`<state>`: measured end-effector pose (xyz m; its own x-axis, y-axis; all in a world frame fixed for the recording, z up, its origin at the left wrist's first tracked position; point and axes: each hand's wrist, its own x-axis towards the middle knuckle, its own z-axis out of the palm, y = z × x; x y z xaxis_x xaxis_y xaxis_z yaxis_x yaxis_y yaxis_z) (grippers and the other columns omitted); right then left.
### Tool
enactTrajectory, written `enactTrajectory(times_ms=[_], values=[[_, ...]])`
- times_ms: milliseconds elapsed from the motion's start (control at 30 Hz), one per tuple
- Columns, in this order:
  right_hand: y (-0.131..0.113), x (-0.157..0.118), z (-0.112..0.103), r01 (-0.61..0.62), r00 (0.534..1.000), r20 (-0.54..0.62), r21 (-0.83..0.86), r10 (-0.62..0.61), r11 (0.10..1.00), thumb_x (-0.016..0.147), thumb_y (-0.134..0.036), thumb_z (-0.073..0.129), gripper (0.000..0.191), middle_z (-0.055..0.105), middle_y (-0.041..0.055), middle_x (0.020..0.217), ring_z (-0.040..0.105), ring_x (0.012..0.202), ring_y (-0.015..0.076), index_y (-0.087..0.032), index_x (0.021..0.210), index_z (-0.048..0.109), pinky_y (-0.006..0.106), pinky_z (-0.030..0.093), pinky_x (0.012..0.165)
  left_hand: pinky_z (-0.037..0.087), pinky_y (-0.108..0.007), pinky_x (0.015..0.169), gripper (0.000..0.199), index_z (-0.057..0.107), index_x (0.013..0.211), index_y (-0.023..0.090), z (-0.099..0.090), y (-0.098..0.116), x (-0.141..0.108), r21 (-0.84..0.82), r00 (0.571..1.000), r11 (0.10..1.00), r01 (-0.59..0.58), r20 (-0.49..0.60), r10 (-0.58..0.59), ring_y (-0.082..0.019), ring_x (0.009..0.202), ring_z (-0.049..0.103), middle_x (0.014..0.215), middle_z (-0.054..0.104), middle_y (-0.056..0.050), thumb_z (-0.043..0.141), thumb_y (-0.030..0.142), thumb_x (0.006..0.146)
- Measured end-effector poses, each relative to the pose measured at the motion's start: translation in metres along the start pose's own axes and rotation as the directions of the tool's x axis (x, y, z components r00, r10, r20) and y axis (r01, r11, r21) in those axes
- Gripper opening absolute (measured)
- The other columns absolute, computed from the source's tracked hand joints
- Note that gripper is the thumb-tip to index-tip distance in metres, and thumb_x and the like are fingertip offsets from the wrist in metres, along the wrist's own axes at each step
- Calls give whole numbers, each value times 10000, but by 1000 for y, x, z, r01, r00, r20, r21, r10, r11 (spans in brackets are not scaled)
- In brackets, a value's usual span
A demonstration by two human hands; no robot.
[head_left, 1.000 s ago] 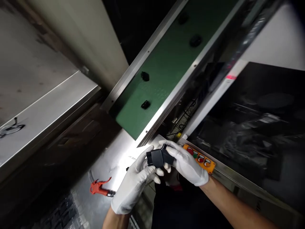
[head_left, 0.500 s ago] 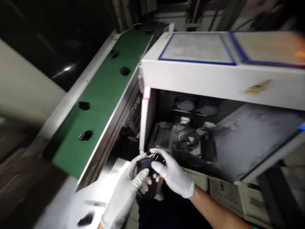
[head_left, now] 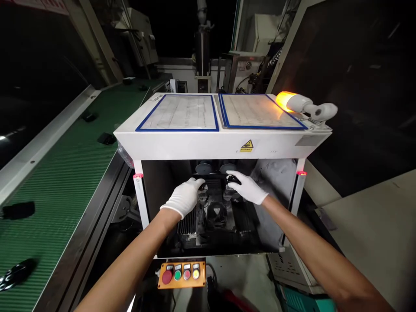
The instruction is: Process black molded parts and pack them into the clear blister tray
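Note:
Both of my hands wear white gloves and reach inside the white machine (head_left: pixel 182 145). My left hand (head_left: pixel 185 197) is closed at the left fixture (head_left: pixel 203 196), its fingertips on a small black part (head_left: pixel 203 186) that they mostly cover. At the right fixture (head_left: pixel 230 193), my right hand (head_left: pixel 248 188) pinches another small black part (head_left: pixel 233 179) between thumb and fingers. Whether either part rests fully in its fixture I cannot tell. Two round grey discs (head_left: pixel 203 168) sit just behind the fixtures.
On the left runs a green conveyor belt (head_left: pixel 74 164) carrying several black parts (head_left: pixel 19 210). An orange button box (head_left: pixel 182 274) hangs below the opening. Upright sensor bars (head_left: pixel 141 201) with red lights flank it. An orange lamp (head_left: pixel 286 100) glows on top.
My view has turned to face the machine squarely. My hands, together around a black part in front of the machine before, are now apart inside it, one at each fixture.

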<state>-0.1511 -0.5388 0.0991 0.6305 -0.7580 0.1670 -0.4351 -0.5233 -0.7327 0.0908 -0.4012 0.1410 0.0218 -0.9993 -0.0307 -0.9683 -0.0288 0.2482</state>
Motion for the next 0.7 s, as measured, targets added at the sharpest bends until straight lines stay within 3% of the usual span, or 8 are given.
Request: enactTrajectory(times_ms=[100,300,467,533,633,700], values=[[13,9,5,32,996,83,-1,-31,999,892,-277,619,463,663,41,1307,609,1211,206,-246,1352,586,399,440,1123,559,-359,830,416,606,1325,252,4,-2,30,42,995,997,-61,80,57,-258,931,713,1154,677,-109,512,181,926],[23,6,5,65,978,202,-21,-59,998,927,-225,561,514,604,60,1392,569,1266,194,-236,1437,495,393,413,1149,534,-345,904,465,573,1366,230,19,-7,51,60,974,991,-123,201,109,-257,1018,696,1203,671,-127,582,211,901],[20,11,1,146,945,308,-92,-111,985,942,-174,538,488,566,86,1423,532,1297,186,-200,1426,484,382,390,1163,524,-343,919,428,598,1322,211,9,-4,60,73,952,982,-176,268,151,-258,1052,685,1197,679,-131,567,163,898],[16,11,-3,165,933,344,-138,-109,977,949,-181,542,470,573,111,1403,555,1270,222,-192,1416,487,428,416,1135,533,-343,892,406,613,1286,199,4,0,60,87,942,978,-188,297,154,-259,1023,694,1179,684,-135,568,135,888],[4,12,-10,245,908,413,-385,-71,890,968,-217,528,439,593,152,1340,618,1166,297,-176,1402,479,481,506,993,548,-353,854,381,621,1229,167,0,9,59,120,937,976,-183,321,136,-270,991,705,1168,674,-158,577,89,859],[-7,13,-11,325,893,449,-597,-30,734,979,-232,503,411,605,158,1274,657,1068,304,-158,1382,470,436,551,856,557,-390,844,367,608,1212,130,1,16,57,156,946,975,-158,307,104,-296,992,706,1165,659,-187,541,58,858]])
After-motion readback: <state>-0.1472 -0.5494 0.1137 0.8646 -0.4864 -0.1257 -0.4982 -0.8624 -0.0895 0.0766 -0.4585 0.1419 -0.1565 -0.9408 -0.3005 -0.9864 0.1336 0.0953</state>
